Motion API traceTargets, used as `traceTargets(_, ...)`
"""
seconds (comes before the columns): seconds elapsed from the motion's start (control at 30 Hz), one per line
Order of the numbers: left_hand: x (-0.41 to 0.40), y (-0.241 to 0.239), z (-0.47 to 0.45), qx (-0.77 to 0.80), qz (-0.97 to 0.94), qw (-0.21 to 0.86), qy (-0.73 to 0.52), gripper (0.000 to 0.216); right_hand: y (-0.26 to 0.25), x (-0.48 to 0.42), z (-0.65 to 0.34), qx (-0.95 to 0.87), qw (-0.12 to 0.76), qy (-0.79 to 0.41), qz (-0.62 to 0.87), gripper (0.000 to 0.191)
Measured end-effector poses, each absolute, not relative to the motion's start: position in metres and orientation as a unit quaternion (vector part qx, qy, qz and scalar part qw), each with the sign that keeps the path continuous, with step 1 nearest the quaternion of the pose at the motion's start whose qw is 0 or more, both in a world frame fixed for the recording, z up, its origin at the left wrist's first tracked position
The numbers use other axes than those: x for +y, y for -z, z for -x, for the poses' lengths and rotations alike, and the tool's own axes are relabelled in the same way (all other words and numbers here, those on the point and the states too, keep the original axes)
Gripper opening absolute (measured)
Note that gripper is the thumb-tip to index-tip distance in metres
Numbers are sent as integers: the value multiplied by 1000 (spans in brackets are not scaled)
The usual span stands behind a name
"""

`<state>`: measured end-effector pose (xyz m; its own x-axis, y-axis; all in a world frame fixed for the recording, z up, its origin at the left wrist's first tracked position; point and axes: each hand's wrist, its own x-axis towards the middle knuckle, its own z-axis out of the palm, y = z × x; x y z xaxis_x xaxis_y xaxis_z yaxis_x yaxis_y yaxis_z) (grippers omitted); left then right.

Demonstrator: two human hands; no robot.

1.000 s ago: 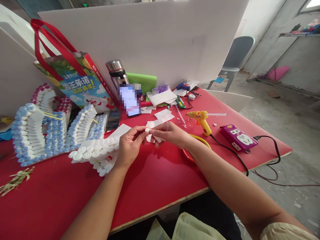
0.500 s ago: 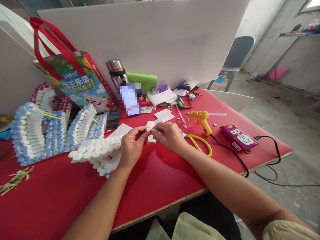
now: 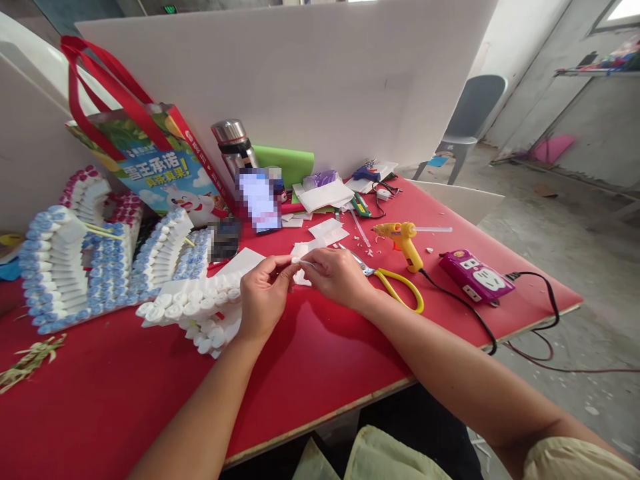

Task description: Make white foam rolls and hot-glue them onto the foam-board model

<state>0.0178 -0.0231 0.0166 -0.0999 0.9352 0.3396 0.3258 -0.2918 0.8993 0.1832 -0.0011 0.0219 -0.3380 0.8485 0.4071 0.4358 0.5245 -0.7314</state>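
My left hand (image 3: 263,297) and my right hand (image 3: 338,275) meet over the red table (image 3: 310,360), both pinched on a small white rolled paper piece (image 3: 299,262). Just left of my left hand lies a white panel of rolled paper tubes (image 3: 193,310). Yellow-handled scissors (image 3: 395,283) lie right beside my right wrist. Loose white paper pieces (image 3: 327,231) lie just behind my hands.
A yellow glue gun (image 3: 403,241) and a purple power strip (image 3: 475,275) with a black cord sit to the right. Blue-and-white tube structures (image 3: 75,267), a red-handled bag (image 3: 150,160), a steel flask (image 3: 234,145) and a phone (image 3: 259,200) stand at the back left before a white board (image 3: 310,80).
My right hand has shifted left off the scissors, which now lie uncovered. Both hands keep pinching the small white roll, turned slightly.
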Motion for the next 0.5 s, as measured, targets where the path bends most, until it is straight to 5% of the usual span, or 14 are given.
traceTargets(0.5, -18, -23, -5, 478, -542, 482, -495, 32, -33, 3, -200, -812, 342, -313, 355, 20)
